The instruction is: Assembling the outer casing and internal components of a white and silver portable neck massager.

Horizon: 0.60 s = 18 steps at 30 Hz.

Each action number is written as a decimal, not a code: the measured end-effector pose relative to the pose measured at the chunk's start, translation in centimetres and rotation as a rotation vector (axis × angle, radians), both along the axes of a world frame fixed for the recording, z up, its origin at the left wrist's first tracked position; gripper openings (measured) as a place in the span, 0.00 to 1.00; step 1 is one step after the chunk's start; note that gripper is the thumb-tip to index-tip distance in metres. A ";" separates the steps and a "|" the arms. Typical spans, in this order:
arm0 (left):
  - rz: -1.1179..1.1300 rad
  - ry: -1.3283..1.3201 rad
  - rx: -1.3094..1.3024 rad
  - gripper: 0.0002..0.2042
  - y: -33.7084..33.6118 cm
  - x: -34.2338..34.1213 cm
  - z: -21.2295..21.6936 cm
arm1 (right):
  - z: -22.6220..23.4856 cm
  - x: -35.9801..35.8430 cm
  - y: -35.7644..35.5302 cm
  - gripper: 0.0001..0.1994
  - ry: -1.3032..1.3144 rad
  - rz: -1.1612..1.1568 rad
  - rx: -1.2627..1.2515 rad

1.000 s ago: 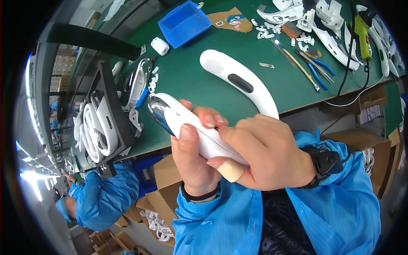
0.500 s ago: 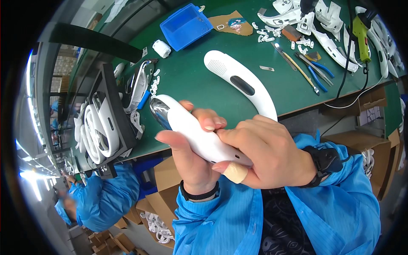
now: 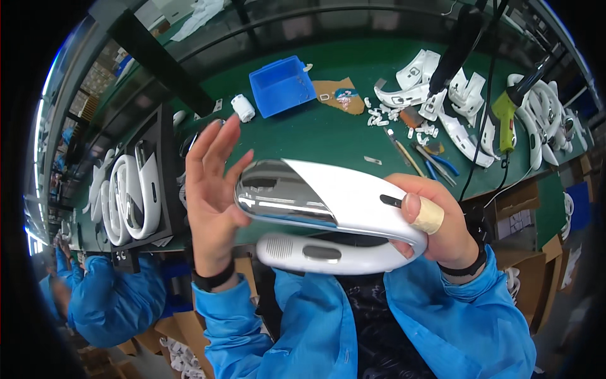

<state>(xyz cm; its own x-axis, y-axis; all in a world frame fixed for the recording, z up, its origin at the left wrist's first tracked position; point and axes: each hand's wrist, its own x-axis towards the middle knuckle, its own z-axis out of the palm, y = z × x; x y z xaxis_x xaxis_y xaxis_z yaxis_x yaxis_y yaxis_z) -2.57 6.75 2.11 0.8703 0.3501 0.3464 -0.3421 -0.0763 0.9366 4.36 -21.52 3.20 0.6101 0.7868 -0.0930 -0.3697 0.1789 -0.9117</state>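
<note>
A white U-shaped neckband device (image 3: 366,189), in looks like a neck fan, is held over the front of the bench. My right hand (image 3: 448,227) grips its curved bend, thumb on top beside a small dark slot and a tan wrap round that thumb. One arm ends in a glossy, mirror-like dark cover; the other, nearer me, has a ribbed grille and an oval dark inset. My left hand (image 3: 214,196) is raised at the glossy end with its fingers spread. Its thumb is close to that tip; whether it touches I cannot tell.
A blue bin (image 3: 281,88) stands on the green bench (image 3: 309,142) behind the device. Small white parts, pliers (image 3: 439,164) and white shells (image 3: 464,136) lie right, near a green power screwdriver (image 3: 505,120). A black tray (image 3: 165,177) of similar devices is left; a co-worker (image 3: 117,300) sits beyond.
The device has turned so its glossy cover and both arms show. My left hand has let go and spread its fingers; my right hand has moved right, still gripping the bend.
</note>
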 end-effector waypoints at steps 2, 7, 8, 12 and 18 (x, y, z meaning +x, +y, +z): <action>-0.131 0.030 -0.031 0.66 1.8 -0.9 -0.6 | 0.6 0.3 0.5 0.32 -0.018 0.058 -0.023; -0.572 -0.431 -0.301 0.49 -3.8 0.6 -2.3 | 0.4 -0.2 2.7 0.19 0.297 0.242 0.033; -0.567 -0.470 -0.371 0.40 -5.2 0.5 -1.9 | 0.2 -0.6 3.3 0.20 0.360 0.253 0.045; -0.465 -0.414 -0.373 0.25 -6.4 0.3 -1.8 | -0.2 -1.7 4.1 0.16 0.123 0.063 0.047; -0.325 -0.555 -0.558 0.23 -7.4 0.2 -3.1 | -0.8 -2.9 5.4 0.24 -1.024 -0.353 -0.039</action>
